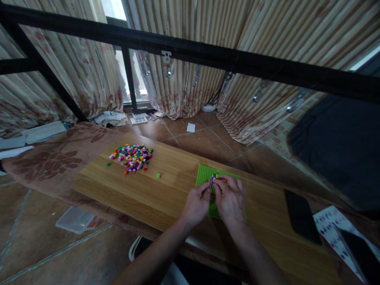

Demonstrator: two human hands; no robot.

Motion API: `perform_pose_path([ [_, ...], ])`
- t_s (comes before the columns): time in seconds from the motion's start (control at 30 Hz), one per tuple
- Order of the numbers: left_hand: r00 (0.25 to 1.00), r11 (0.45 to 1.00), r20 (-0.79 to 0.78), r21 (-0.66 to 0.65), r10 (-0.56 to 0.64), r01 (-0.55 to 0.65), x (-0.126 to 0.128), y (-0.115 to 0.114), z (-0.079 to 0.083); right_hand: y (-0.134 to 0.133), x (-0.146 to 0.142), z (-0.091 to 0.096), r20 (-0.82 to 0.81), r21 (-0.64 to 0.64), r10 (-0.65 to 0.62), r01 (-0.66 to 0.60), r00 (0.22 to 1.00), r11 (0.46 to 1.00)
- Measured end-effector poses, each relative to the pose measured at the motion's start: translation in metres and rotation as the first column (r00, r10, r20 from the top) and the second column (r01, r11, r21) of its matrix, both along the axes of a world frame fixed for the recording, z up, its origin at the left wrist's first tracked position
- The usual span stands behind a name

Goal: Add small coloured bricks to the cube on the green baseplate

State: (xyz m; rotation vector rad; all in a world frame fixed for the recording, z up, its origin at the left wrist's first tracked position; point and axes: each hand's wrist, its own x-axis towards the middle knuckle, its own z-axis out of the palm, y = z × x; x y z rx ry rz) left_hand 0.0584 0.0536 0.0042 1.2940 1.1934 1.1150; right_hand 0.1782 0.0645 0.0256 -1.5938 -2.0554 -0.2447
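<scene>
My left hand (197,204) and my right hand (230,200) meet over a green baseplate (204,174) lying on a wooden board (133,190). Both hands are closed in a pinch on a small stack of coloured bricks (213,178) held between the fingertips just above the plate. Most of the plate's near part is hidden under my hands. A pile of small bricks in many colours (133,156) lies on the board's far left, well away from both hands. One loose green brick (158,175) lies between the pile and the plate.
A dark phone (301,215) lies on the board to the right, beside a printed sheet (335,229). A black metal frame (208,51) crosses in front of curtains. Papers (113,117) and a clear plastic lid (75,219) lie on the tiled floor.
</scene>
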Motion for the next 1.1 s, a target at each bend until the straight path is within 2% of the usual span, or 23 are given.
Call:
perform_pose_path([
  [0.23, 0.988, 0.996, -0.154, 0.085, -0.018, 0.031, 0.002, -0.006, 0.004, -0.004, -0.003, -0.002, -0.037, 0.045, -0.078, 0.08, 0.996, 0.996],
  [0.43, 0.974, 0.997, -0.226, 0.069, -0.017, 0.033, 0.002, -0.007, 0.005, -0.011, -0.009, -0.001, 0.124, 0.052, -0.108, 0.103, 0.986, 0.993],
  [0.63, 0.963, 0.998, -0.27, 0.061, -0.009, 0.027, 0.004, -0.008, 0.003, -0.023, -0.011, 0.004, 0.275, -0.072, -0.092, 0.116, 0.957, 0.991],
  [0.77, 0.961, 0.999, -0.277, 0.044, -0.017, 0.03, 0.004, -0.006, 0.002, -0.024, -0.012, 0.007, 0.298, -0.117, -0.1, 0.14, 0.949, 0.983],
  [0.9, 0.977, 0.998, -0.21, 0.045, -0.036, 0.046, 0.004, -0.008, 0.0, -0.024, -0.011, 0.004, 0.291, -0.094, -0.105, 0.138, 0.951, 0.986],
  [1.0, 0.996, 0.999, -0.088, 0.024, 0.023, -0.021, 0.003, -0.012, -0.004, -0.026, -0.007, -0.002, 0.252, -0.058, -0.092, 0.11, 0.963, 0.992],
  [1.1, 0.988, 0.981, 0.083, -0.153, 0.133, -0.119, 0.001, -0.017, -0.007, -0.03, 0.001, -0.006, 0.149, 0.0, -0.078, 0.079, 0.986, 0.997],
])
